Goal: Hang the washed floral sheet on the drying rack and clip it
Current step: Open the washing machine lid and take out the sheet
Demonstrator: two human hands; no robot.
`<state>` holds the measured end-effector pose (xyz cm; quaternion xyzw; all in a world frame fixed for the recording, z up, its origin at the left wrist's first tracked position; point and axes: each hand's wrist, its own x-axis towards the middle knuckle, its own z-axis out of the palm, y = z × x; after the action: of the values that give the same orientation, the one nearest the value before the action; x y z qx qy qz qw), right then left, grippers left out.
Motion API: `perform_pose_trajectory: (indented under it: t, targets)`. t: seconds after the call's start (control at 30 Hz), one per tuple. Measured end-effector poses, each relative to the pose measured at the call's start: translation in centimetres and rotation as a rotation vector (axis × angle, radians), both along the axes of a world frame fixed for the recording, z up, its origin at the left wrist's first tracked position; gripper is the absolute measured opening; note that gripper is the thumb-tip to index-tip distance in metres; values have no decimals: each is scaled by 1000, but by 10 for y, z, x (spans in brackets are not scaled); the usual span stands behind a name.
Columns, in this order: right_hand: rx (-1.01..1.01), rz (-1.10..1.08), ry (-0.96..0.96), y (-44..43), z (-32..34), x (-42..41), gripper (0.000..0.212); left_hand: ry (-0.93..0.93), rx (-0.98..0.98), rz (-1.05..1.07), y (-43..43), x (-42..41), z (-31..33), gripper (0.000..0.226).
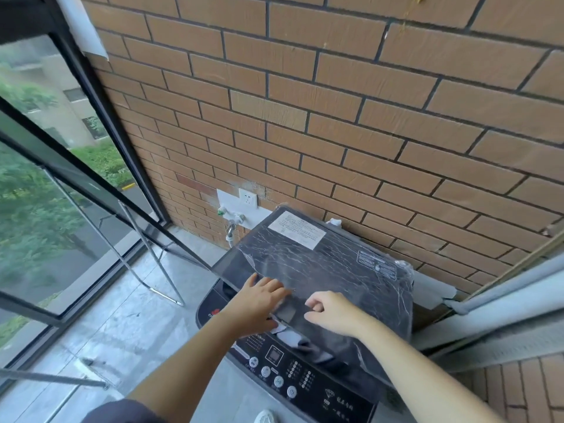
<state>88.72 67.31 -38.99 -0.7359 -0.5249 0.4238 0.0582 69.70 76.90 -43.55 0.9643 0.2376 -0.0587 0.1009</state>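
A top-loading washing machine stands against the brick wall, and its dark lid is wrapped in crinkled plastic film. The lid's front edge sits slightly raised. A bit of grey and white cloth peeks out beneath it; no floral pattern shows. My left hand lies on the lid's front left part with fingers straight and spread. My right hand has its fingers curled and pinches the lid's front edge. The metal drying rack stands to the left by the window, apart from both hands. No clips are in view.
The washer's control panel with round buttons faces me. A tap and a wall socket sit on the wall behind the machine. Large windows run along the left. A sliding door frame lies at the right.
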Motion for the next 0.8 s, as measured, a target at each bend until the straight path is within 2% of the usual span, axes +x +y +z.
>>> perform_pose_trajectory:
  t: [0.1,0.23,0.3,0.47,0.6,0.8]
  targets:
    - [63,27,-5,0,26,8,42,-60,112,-37,8,10,23,68]
    - [186,91,-91,-5,48,13,68,-90,163,-46,21,25,55,67]
    - [256,85,-147,-6,57,18,72,-123,171,-54,28,32,69,64]
    - [488,62,-330,5,80,42,54,-176,210,7,47,62,104,53]
    - [671,26,-489,25,99,75,39,-327,273,100,59,101,132,43]
    - [653,45,-576,59,130,121,32,-364,379,217,85,157,147,42]
